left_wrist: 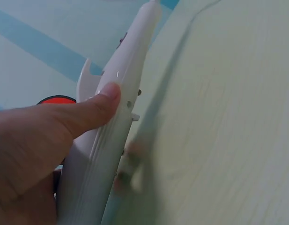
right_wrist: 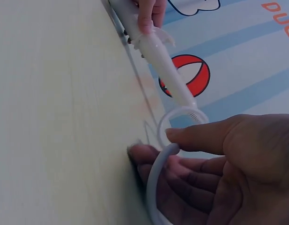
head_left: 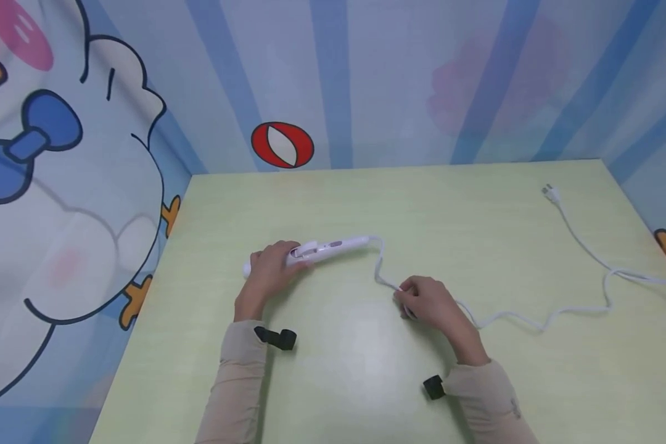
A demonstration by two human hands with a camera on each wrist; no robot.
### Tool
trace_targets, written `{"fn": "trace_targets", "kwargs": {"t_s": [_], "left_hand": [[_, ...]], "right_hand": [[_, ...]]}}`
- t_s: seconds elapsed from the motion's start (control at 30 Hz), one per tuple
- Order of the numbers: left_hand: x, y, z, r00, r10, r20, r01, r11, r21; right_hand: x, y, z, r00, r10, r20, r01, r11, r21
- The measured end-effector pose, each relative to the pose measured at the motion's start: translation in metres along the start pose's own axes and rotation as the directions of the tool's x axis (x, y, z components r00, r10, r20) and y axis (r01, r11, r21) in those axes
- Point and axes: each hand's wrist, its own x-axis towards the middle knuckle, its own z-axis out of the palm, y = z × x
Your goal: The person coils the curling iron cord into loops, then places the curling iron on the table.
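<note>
A white curling iron (head_left: 344, 246) lies across the middle of the head view, its cord end pointing right. My left hand (head_left: 270, 270) grips its left part, with the thumb (left_wrist: 100, 105) along the side near the raised clamp lever (left_wrist: 88, 83). From the handle's end runs a white power cord (head_left: 378, 265). My right hand (head_left: 428, 301) pinches this cord between thumb and fingers a short way from the handle; in the right wrist view the cord (right_wrist: 153, 190) passes down over the curled fingers. The left fingers behind the iron are mostly hidden.
The cord continues in waves across the pale tabletop (head_left: 338, 382) and leaves the view at the right. Its two-prong plug (head_left: 551, 193) lies near the back right corner. Printed walls (head_left: 383, 86) with cartoon figures border the table behind and at both sides.
</note>
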Motion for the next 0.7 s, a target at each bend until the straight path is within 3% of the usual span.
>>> {"fn": "trace_targets", "kwargs": {"t_s": [0.3,0.7], "left_hand": [[-0.003,0.005,-0.003,0.997,0.059,-0.048,-0.062,0.995,-0.072],[-0.012,0.034,-0.029,0.992,0.117,0.038,-0.11,0.98,-0.164]], "right_hand": [[0.004,0.009,0.004,0.997,-0.074,-0.008,0.074,0.984,0.162],[0.012,0.011,-0.005,0.988,-0.155,-0.025,0.157,0.974,0.165]]}}
